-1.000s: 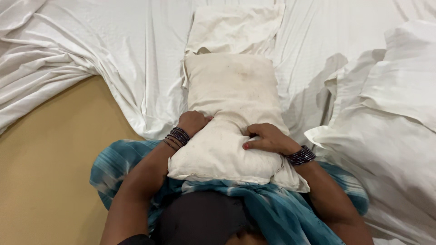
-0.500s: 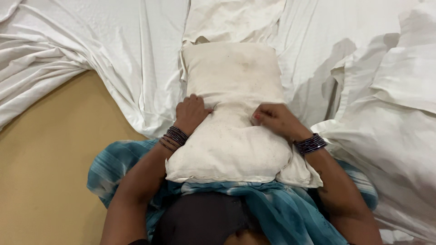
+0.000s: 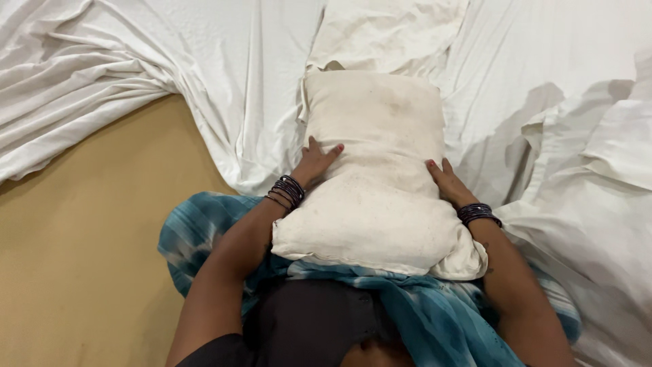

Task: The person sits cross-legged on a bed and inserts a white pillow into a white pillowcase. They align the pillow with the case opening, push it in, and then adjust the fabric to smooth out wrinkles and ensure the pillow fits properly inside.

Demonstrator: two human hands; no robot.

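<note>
A cream, slightly stained pillow [image 3: 377,170] lies lengthwise in front of me, its near end resting on my lap over blue patterned cloth [image 3: 407,319]. My left hand [image 3: 314,162] grips the pillow's left side at its pinched middle. On the opposite side, my right hand [image 3: 445,182] presses the pillow's right edge. Both wrists wear dark bangles. The far end of the pillow meets a limp off-white pillowcase [image 3: 387,34] lying on the sheets.
Rumpled white sheets [image 3: 136,75] cover the bed to the left and far side. More bunched white bedding [image 3: 598,183] is piled at the right. A tan bare surface [image 3: 81,272] shows at the lower left.
Both hands slid from the top of the pillow out to its sides and farther from me. The pillow now looks squeezed at its middle.
</note>
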